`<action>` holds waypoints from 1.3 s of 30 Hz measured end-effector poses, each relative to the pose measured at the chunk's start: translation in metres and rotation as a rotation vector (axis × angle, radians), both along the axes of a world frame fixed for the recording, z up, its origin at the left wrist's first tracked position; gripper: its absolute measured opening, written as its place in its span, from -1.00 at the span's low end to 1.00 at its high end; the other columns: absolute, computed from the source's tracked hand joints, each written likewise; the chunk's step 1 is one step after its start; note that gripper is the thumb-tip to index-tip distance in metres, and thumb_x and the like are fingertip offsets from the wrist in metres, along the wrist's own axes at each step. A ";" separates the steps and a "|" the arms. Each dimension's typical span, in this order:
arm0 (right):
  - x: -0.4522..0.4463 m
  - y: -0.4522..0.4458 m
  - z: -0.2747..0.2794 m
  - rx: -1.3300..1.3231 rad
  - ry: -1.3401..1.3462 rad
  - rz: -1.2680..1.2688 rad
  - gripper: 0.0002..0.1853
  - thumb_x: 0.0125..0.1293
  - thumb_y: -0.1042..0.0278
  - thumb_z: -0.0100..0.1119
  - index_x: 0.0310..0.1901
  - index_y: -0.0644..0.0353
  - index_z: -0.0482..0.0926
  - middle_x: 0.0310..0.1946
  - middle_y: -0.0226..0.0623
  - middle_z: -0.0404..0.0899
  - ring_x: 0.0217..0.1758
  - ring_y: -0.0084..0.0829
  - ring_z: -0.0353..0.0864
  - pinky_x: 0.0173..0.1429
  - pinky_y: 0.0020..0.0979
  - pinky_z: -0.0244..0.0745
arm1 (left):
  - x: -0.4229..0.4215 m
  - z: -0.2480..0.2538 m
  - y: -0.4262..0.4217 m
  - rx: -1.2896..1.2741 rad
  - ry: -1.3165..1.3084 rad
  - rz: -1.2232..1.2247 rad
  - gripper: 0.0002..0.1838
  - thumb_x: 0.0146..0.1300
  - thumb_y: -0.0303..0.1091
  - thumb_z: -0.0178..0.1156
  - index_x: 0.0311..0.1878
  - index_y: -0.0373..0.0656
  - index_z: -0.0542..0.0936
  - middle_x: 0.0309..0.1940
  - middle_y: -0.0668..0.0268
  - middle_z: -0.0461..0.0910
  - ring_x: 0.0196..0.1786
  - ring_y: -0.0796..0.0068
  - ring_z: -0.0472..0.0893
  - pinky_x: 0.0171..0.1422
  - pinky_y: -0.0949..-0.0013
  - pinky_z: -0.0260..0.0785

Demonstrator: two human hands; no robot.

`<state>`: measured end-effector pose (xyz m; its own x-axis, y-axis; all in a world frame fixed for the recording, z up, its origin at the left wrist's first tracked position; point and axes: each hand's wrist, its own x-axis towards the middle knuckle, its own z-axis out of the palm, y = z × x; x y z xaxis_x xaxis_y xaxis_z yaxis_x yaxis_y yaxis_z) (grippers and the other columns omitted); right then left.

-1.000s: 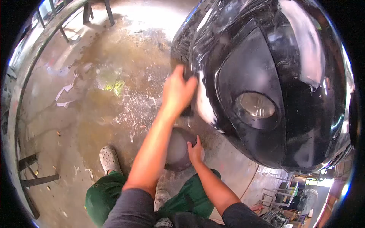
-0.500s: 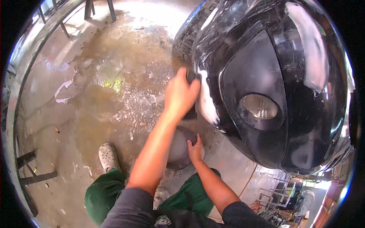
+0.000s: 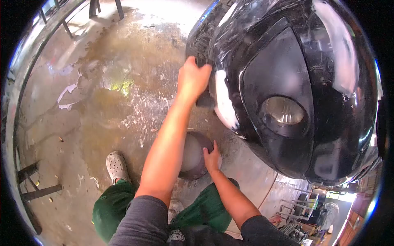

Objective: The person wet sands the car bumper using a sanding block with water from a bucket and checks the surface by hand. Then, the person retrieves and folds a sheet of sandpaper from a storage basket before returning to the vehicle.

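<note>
My left hand (image 3: 193,80) is closed around a dark rectangular sanding block (image 3: 204,100), held along the edge of a glossy black car bumper (image 3: 328,143). A white patch (image 3: 223,100) runs down the bumper edge beside the block. Lower down, my right hand (image 3: 212,159) grips the side of a round dark bowl (image 3: 197,174) that holds greyish, cloudy liquid. The bowl is below my left forearm, which covers part of its left side. The underside of the block is hidden from view.
A second white patch (image 3: 338,49) crosses the bumper at the upper right, near a dark panel with a round lamp (image 3: 284,110). A tyre (image 3: 199,41) stands behind. The concrete floor (image 3: 102,127) is wet and stained. Metal frames and clutter (image 3: 303,209) lie lower right.
My left hand has moved up along the bumper edge with the sanding block. My right hand stays on the bowl, and the view has shifted slightly.
</note>
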<state>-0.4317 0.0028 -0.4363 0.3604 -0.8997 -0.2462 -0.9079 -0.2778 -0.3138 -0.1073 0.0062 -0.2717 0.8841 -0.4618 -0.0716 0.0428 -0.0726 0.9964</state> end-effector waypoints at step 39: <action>-0.001 -0.002 -0.003 -0.044 -0.016 0.051 -0.21 0.35 0.00 0.22 0.51 0.16 0.18 0.38 0.08 0.41 0.30 0.13 0.51 0.30 -0.03 0.47 | -0.034 0.043 0.015 0.044 -0.151 -0.044 -0.53 0.13 -0.18 0.24 -0.04 -0.42 0.58 -0.16 -0.23 0.68 0.02 -0.16 0.68 0.15 0.04 0.47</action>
